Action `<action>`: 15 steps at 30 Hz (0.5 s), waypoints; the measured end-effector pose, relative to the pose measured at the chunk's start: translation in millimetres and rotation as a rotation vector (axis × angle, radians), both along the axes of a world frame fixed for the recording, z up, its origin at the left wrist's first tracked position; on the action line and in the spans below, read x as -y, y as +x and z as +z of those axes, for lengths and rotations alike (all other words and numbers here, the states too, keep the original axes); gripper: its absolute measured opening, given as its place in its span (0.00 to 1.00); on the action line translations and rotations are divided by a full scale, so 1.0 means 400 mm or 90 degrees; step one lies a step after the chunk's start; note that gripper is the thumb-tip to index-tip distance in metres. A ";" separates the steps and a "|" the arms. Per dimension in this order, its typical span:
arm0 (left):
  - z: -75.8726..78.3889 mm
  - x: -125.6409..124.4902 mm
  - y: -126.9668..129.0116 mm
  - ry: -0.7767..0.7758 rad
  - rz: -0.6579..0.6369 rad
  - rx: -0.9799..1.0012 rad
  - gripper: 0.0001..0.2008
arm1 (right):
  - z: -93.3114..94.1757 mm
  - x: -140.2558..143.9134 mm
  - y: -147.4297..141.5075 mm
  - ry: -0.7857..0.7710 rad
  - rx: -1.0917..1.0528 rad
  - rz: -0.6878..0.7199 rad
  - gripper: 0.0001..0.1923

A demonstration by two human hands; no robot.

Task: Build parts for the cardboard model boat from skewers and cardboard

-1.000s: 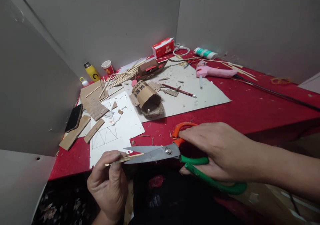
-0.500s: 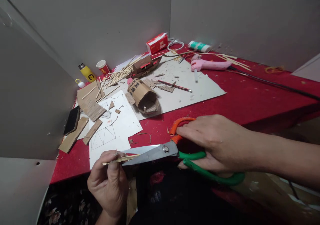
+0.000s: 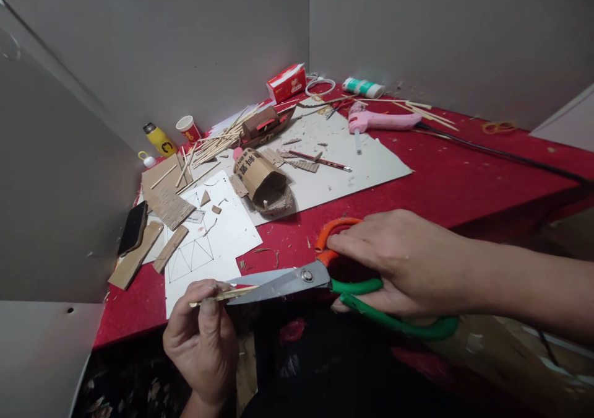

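- The left hand [image 3: 203, 343] pinches a thin, pale wooden stick [image 3: 223, 295] between thumb and fingertips, lying nearly level at the table's [image 3: 464, 176] near edge.
- The right hand [image 3: 399, 263], at 3 o'clock from the stick, is closed through the handles of the scissors [image 3: 325, 282], one orange, one green.
- The grey blades, slightly parted, meet the stick's right end.
- A cardboard boat model [image 3: 264, 186] sits at 12 o'clock.

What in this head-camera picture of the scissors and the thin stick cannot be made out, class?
- Right hand: its fingers inside the scissors handles are hidden by its own back.
- Thin wooden stick: its blade end lies against the blades; whether cut, unclear.
- Left hand: wrist cut off by the bottom edge.
- Red box: print too small.
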State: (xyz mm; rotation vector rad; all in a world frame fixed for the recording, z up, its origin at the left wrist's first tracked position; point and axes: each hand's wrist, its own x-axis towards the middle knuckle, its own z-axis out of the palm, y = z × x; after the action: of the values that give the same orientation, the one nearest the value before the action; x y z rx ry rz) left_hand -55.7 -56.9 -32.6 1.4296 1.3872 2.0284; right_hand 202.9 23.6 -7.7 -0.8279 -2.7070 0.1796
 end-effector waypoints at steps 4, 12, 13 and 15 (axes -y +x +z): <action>0.003 -0.003 0.001 0.003 -0.010 -0.014 0.03 | 0.010 -0.002 0.002 -0.002 0.017 -0.002 0.21; -0.011 -0.007 -0.006 -0.001 0.041 -0.018 0.04 | -0.010 -0.006 0.002 0.035 -0.019 0.012 0.22; -0.011 -0.007 -0.005 0.002 0.041 -0.013 0.03 | -0.012 -0.007 0.002 0.043 -0.027 0.011 0.22; -0.009 -0.009 -0.002 0.013 0.041 -0.004 0.03 | -0.012 -0.008 0.002 0.052 -0.036 0.014 0.22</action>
State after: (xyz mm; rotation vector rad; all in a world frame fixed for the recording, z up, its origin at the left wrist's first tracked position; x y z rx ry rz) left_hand -56.4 -53.1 -36.1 1.4182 1.4369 2.0846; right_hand 203.9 27.0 -12.5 -0.7596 -2.6527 0.0955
